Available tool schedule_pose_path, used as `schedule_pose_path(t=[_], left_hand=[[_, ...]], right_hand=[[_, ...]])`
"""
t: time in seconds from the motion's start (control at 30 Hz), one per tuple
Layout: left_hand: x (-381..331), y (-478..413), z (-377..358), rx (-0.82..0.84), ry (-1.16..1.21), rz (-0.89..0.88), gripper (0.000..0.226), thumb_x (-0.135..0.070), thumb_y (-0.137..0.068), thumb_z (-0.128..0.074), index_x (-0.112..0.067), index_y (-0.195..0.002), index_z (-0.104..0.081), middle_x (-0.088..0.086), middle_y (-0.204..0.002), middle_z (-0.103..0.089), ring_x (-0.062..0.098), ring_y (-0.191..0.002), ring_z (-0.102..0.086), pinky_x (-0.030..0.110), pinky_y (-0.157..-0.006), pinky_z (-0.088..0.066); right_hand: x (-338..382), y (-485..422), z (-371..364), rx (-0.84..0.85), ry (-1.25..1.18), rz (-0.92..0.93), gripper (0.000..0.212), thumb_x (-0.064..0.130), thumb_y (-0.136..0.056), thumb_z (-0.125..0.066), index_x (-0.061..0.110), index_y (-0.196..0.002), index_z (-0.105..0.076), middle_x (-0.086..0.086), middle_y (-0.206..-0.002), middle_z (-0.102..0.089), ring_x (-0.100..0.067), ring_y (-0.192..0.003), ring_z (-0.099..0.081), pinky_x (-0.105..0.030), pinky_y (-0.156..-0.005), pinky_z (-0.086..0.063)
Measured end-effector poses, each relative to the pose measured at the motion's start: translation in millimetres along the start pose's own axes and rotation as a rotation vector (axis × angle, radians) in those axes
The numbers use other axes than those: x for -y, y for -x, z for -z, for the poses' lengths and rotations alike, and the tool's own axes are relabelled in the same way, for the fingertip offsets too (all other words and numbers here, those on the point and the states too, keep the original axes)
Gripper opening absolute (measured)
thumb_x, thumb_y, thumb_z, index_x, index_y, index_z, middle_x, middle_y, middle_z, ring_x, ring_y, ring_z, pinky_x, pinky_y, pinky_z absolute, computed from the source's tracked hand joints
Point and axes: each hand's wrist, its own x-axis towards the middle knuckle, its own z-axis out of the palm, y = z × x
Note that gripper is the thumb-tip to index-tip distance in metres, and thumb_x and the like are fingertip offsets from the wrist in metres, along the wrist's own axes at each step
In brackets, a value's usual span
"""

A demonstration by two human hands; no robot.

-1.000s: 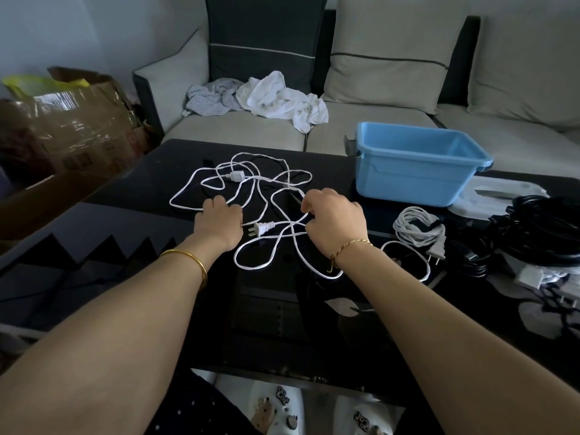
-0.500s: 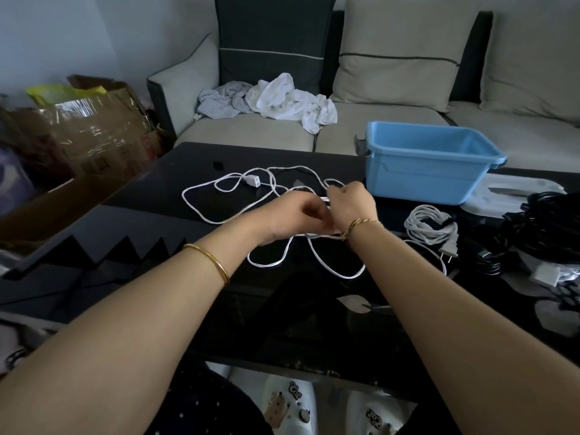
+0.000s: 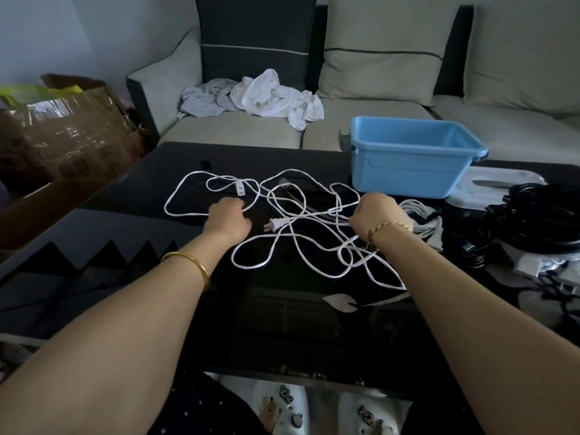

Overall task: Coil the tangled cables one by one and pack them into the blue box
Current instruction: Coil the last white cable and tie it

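A long white cable (image 3: 284, 246) lies in tangled loops across the black glass table (image 3: 119, 215). Its two-pin plug (image 3: 272, 225) rests between my hands, and an inline switch (image 3: 239, 187) lies farther back. My left hand (image 3: 228, 218) is curled over the left loop of this cable. My right hand (image 3: 378, 215) grips strands of it at the right, near a knot. The blue box (image 3: 411, 164) stands behind my right hand, with nothing visible inside. A coiled white cable (image 3: 423, 215) lies partly hidden behind my right hand.
A heap of black cables (image 3: 533, 224) and a white lid (image 3: 489, 186) sit at the table's right. A sofa (image 3: 376, 120) with crumpled cloths (image 3: 270, 98) runs behind the table. Cardboard boxes (image 3: 69, 136) stand at the left.
My hands were together over the middle of the cable and have moved apart, left hand to the left loop, right hand to the right. The loops are spread wider and the plug lies in the open.
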Motion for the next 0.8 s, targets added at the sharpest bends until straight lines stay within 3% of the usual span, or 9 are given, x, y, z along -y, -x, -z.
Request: schedule_pose_path(t=[0.2,0.3,0.37,0.43,0.5,0.6,0.67,0.73,0.8], left_hand=[[10,7,-3,0.025,-0.236,0.040,0.038,-0.014,-0.093,-0.050,-0.014,-0.131,-0.052,0.012,-0.132,-0.050,0.034,-0.123,-0.044,0.045,-0.099,-0.039],[0,10,5,0.039,-0.093,0.014,0.012,-0.016,-0.091,-0.055,-0.018,-0.098,-0.065,0.008,-0.107,-0.065,0.025,-0.097,-0.059,0.037,-0.089,-0.044],[-10,12,11,0.184,0.284,-0.021,0.008,-0.009,-0.089,-0.058,-0.013,-0.084,-0.062,0.006,-0.085,-0.065,0.017,-0.067,-0.059,0.022,-0.063,-0.049],[-27,21,22,0.416,0.608,-0.055,0.008,-0.003,-0.089,-0.061,-0.010,-0.086,-0.062,0.002,-0.070,-0.061,0.012,-0.058,-0.054,0.017,-0.049,-0.043],[-42,30,30,0.646,0.754,-0.121,0.009,0.000,-0.087,-0.061,-0.009,-0.089,-0.063,0.003,-0.071,-0.063,0.011,-0.059,-0.056,0.021,-0.056,-0.045],[-49,38,34,0.870,0.774,-0.152,0.010,-0.002,-0.088,-0.061,-0.003,-0.097,-0.065,0.013,-0.094,-0.066,0.015,-0.071,-0.062,0.025,-0.069,-0.049],[-47,37,34,0.808,0.760,-0.115,0.009,-0.009,-0.089,-0.061,-0.004,-0.094,-0.068,0.010,-0.090,-0.067,0.015,-0.073,-0.061,0.024,-0.068,-0.048],[-41,32,29,0.508,0.627,-0.064,0.009,-0.012,-0.090,-0.061,-0.010,-0.083,-0.067,0.004,-0.076,-0.064,0.012,-0.065,-0.056,0.018,-0.055,-0.044],[-31,21,20,0.186,0.444,-0.043,0.011,-0.010,-0.090,-0.059,-0.013,-0.080,-0.062,0.005,-0.078,-0.060,0.017,-0.068,-0.057,0.024,-0.056,-0.046]], right_hand=[[9,5,-4,-0.101,0.199,0.144,0.026,0.011,-0.087,-0.049,0.017,-0.111,-0.056,-0.009,-0.120,-0.057,-0.032,-0.118,-0.044,-0.040,-0.093,-0.035],[19,8,-5,-0.114,0.086,0.266,0.028,0.013,-0.089,-0.048,0.015,-0.116,-0.056,-0.009,-0.120,-0.056,-0.032,-0.117,-0.045,-0.040,-0.092,-0.038],[28,10,-7,-0.078,-0.085,0.343,0.024,0.015,-0.090,-0.049,0.013,-0.112,-0.059,-0.009,-0.113,-0.060,-0.030,-0.107,-0.053,-0.037,-0.087,-0.046],[38,12,-10,-0.012,-0.318,0.347,0.021,0.020,-0.092,-0.048,0.008,-0.103,-0.062,-0.011,-0.101,-0.064,-0.028,-0.093,-0.061,-0.040,-0.083,-0.051],[46,14,-12,0.065,-0.515,0.281,0.028,0.024,-0.094,-0.046,0.001,-0.094,-0.061,-0.016,-0.093,-0.066,-0.034,-0.084,-0.065,-0.047,-0.082,-0.053],[50,17,-19,0.183,-0.530,0.225,0.022,0.016,-0.092,-0.051,-0.003,-0.101,-0.060,-0.021,-0.090,-0.066,-0.039,-0.077,-0.067,-0.049,-0.075,-0.056],[48,15,-25,0.204,-0.489,0.212,0.024,-0.001,-0.085,-0.054,0.004,-0.109,-0.059,-0.012,-0.091,-0.060,-0.037,-0.082,-0.068,-0.047,-0.075,-0.057],[45,11,-27,0.181,-0.479,0.205,0.032,-0.006,-0.083,-0.052,0.007,-0.111,-0.060,-0.006,-0.088,-0.056,-0.034,-0.090,-0.065,-0.045,-0.080,-0.056],[41,8,-26,0.152,-0.477,0.200,0.032,-0.005,-0.085,-0.050,0.009,-0.112,-0.061,-0.007,-0.090,-0.056,-0.030,-0.086,-0.062,-0.041,-0.081,-0.055]])
